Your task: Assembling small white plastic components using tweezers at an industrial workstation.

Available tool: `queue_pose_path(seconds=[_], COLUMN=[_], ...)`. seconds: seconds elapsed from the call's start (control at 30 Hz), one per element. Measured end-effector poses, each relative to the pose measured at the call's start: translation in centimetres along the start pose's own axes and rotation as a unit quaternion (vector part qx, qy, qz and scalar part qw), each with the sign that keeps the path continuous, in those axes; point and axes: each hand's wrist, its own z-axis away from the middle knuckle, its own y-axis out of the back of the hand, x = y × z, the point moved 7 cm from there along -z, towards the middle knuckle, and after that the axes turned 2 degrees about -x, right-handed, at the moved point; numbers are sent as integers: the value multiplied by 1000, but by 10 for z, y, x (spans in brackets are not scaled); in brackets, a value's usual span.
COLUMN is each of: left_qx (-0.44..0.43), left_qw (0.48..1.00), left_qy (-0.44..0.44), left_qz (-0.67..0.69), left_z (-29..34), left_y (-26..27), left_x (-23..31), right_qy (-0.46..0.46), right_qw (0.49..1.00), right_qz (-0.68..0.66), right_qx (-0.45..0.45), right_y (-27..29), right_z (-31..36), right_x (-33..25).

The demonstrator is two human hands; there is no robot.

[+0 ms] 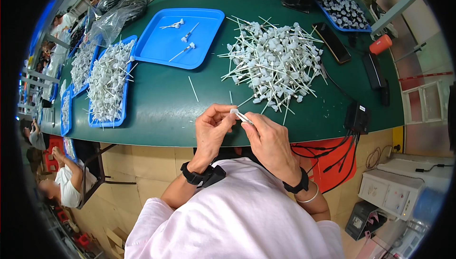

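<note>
Close to the table's near edge, my left hand (212, 128) is closed, pinching a small white plastic piece (233, 111) between thumb and fingertips. My right hand (271, 140) is closed round a thin silvery-white stick (244, 118) that meets the same piece. Whether the stick is part of the piece or a separate tool, I cannot tell. Just beyond my hands lies a big loose heap of white-headed pieces with thin stems (275, 62). Left of the heap, a blue tray (164, 45) carries a few similar pieces.
More blue trays (124, 104) full of white pieces line the left side. A phone (331, 43) lies right of the heap, near a tray of dark pieces (343, 12). Clear plastic bags (118, 14) sit far left. A black box with cables (357, 117) is at the right edge.
</note>
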Motion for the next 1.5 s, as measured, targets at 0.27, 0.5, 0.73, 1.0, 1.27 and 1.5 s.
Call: queue_pose_path(seconds=[0.27, 0.5, 0.73, 1.0, 1.27, 1.5], left_qx=[17, 62, 93, 99, 82, 17], left_qw=[999, 981, 941, 932, 954, 997], left_qy=[-44, -121, -205, -219, -169, -43], left_qz=[-21, -138, -252, -272, -234, -69], left_z=[2, 5, 10, 11, 9, 2], left_y=[-2, -1, -5, -5, -3, 1], left_x=[2, 8, 22, 23, 16, 0], right_qy=[-18, -15, -15, 8, 6, -70], right_qw=[998, 995, 995, 994, 997, 991], right_qz=[55, 101, 102, 109, 77, -96], right_qx=[-11, -9, -12, -8, 0, -65], right_y=[-5, -9, -11, -10, -9, -11], right_z=[-1, -2, -3, -4, -4, -7], right_x=[0, -3, -3, -6, -1, 25])
